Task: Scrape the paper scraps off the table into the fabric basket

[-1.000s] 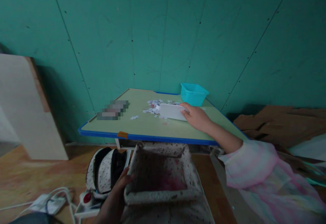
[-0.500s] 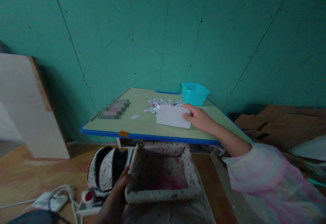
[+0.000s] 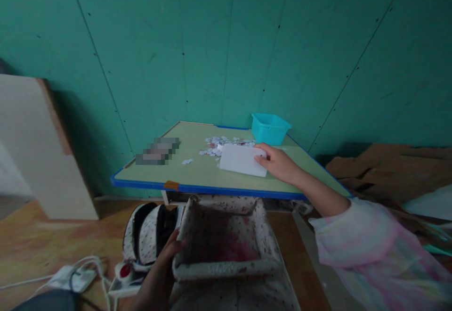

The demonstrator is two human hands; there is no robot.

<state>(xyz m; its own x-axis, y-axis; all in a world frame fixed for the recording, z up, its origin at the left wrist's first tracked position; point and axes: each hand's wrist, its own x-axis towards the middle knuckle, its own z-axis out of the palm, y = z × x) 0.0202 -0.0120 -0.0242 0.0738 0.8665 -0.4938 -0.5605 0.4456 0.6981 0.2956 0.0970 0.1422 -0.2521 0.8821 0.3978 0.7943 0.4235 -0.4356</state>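
Head camera: below the near edge of the table [image 3: 197, 175], the left hand [image 3: 171, 249] grips the left rim of a speckled fabric bin [image 3: 226, 269]. A speckled bag [image 3: 147, 235] also stands below the table. Over the table's near half, the right hand [image 3: 277, 162] clasps a flat white piece [image 3: 237, 160] by its right end; whether it touches the tabletop is unclear. Paper scraps [image 3: 212, 150] lie mid-table; a turquoise basket [image 3: 271, 131] stands at the table's far right corner.

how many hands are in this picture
2. The right hand grips a white rectangular panel at the table; the left hand holds the left side of the spotted fabric bin.
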